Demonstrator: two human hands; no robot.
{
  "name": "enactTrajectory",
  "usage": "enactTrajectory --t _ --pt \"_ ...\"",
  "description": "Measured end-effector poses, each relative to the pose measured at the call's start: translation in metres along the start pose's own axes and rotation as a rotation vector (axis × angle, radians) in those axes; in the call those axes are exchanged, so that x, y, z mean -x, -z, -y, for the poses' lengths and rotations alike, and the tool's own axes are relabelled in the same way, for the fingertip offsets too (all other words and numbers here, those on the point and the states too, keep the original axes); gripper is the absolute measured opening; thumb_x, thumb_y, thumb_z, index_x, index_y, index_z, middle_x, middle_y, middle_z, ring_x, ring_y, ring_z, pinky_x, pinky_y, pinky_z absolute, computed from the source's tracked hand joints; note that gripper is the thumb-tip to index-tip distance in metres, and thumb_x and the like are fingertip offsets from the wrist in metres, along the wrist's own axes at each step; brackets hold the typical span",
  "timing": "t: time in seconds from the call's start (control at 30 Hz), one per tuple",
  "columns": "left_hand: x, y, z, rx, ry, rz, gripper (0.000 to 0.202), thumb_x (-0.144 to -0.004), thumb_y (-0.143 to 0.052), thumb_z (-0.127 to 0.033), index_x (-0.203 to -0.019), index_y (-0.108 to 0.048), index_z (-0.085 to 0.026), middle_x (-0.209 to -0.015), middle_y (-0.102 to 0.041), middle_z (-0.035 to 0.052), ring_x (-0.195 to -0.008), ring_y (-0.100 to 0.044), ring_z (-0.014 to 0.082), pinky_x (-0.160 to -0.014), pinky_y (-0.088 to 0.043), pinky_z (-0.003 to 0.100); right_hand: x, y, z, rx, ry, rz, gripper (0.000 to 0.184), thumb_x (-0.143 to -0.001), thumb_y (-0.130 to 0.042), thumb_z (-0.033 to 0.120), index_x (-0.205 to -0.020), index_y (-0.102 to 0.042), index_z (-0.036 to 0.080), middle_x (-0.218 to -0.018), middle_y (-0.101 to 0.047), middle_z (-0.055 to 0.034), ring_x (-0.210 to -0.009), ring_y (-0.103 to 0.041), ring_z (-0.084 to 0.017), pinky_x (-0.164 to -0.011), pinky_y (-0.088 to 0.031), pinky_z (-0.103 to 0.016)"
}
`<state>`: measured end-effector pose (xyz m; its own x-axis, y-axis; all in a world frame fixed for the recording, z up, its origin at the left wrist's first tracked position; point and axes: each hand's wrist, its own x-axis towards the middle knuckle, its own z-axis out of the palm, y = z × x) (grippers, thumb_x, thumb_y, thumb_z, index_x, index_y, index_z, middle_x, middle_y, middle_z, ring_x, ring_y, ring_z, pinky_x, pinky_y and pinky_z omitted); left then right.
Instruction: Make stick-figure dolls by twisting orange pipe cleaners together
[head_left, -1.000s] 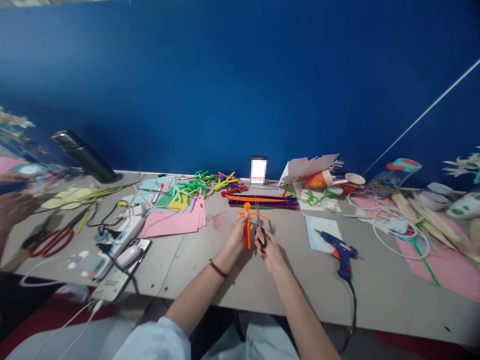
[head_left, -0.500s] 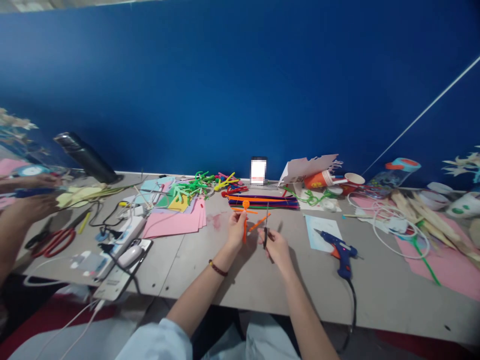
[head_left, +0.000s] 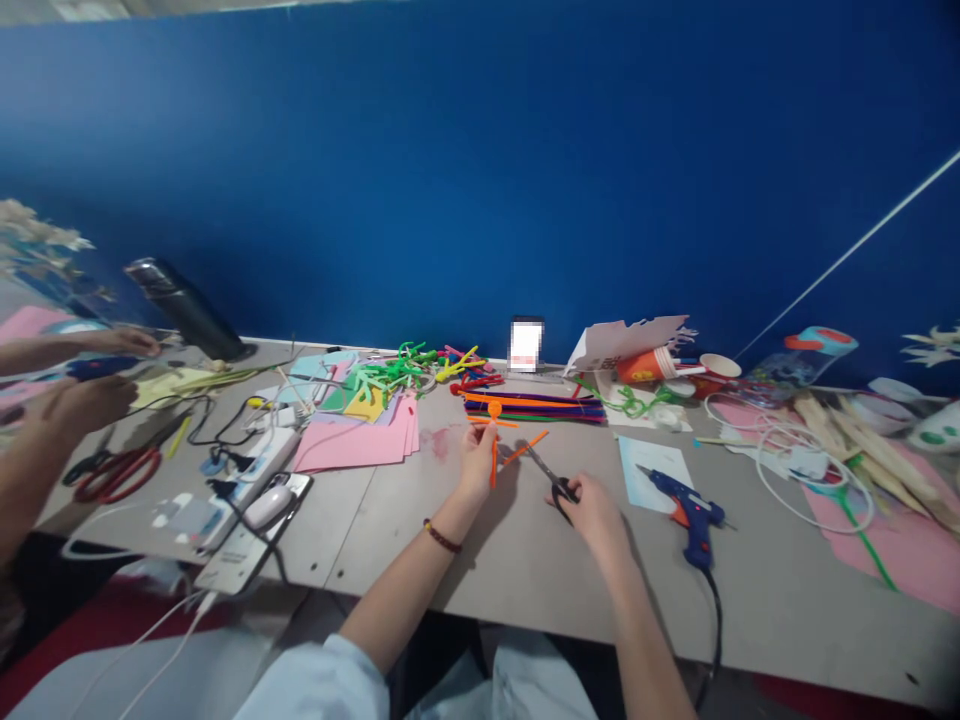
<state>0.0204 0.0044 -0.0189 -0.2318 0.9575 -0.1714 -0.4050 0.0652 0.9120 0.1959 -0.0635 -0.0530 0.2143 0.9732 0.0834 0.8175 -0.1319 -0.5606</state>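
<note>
Protruding from left hand (head_left: 477, 460): orange figure (head_left: 495, 409)

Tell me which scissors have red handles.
The scissors lying left of the power strip; the pair in the right hand has black handles.

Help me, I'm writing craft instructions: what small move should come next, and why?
Probably have the right hand set the scissors down: their blades point toward the orange figure held in the left hand, and an angled orange strip shows close to the tips. That would likely free the right hand to adjust the strip.
</note>
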Motion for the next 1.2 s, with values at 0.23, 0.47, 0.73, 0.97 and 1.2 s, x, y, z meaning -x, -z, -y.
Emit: enactTrajectory --t 0.23,0.47,0.73,0.97,1.2 --pt "0.008 -0.002 -0.007 0.038 0.094 0.156 0.033 -0.066 -0.073 -0.042 -0.069 -0.05 -0.018 -0.055 -0.053 -0.0049 -0.045 -0.046 0.0063 -0.048 -0.04 0.021 -0.004 0.007 -0.003 -0.028 -0.003 0.124 0.031 -0.055 -0.075 0.03 -0.063 -0.046 0.022 -0.065 -0.054 0.0012 -0.061 -0.05 -0.015 -0.054 -0.032 -0.024" --pt "0.007 -0.004 -0.003 0.063 0.07 0.179 0.039 -0.06 -0.077 -0.043 -0.066 -0.049 -0.018 -0.052 -0.051 -0.0054 -0.045 -0.048 0.0075 -0.049 -0.042 0.022 -0.001 0.023 -0.002 -0.103 0.019 0.245 0.017 -0.056 -0.066 0.015 -0.067 -0.054 0.021 -0.075 -0.057 -0.0001 -0.067 -0.052 -0.015 -0.06 -0.036 -0.024" --pt "0.008 -0.004 0.003 0.052 0.147 0.289 0.034 -0.059 -0.079 -0.04 -0.062 -0.054 -0.016 -0.056 -0.056 -0.002 -0.048 -0.052 0.007 -0.054 -0.045 0.022 -0.009 0.03 0.017 -0.423 0.012 0.114 0.023 -0.07 -0.061 0.039 -0.081 -0.063 0.019 -0.065 -0.06 -0.0016 -0.055 -0.051 -0.015 -0.055 -0.041 -0.028" --pt "0.018 -0.007 -0.001 0.042 0.161 0.451 0.033 -0.056 -0.082 -0.038 -0.063 -0.059 -0.015 -0.058 -0.06 0.001 -0.048 -0.053 0.0086 -0.052 -0.042 0.023 -0.024 0.018 0.048 -0.883 -0.11 0.131 0.043 -0.061 -0.069 0.055 -0.08 -0.067 0.017 -0.071 -0.065 -0.0039 -0.062 -0.055 -0.016 -0.051 -0.043 -0.025" --pt "0.017 -0.006 0.004 0.045 0.186 0.455 0.032 -0.057 -0.082 -0.036 -0.066 -0.061 -0.013 -0.057 -0.062 0.0027 -0.05 -0.056 0.0098 -0.054 -0.042 0.023 -0.026 0.003 0.037 -0.998 -0.123 0.197 0.044 -0.055 -0.075 0.053 -0.076 -0.067 0.016 -0.067 -0.067 -0.0029 -0.058 -0.056 -0.014 -0.054 -0.043 -0.026"
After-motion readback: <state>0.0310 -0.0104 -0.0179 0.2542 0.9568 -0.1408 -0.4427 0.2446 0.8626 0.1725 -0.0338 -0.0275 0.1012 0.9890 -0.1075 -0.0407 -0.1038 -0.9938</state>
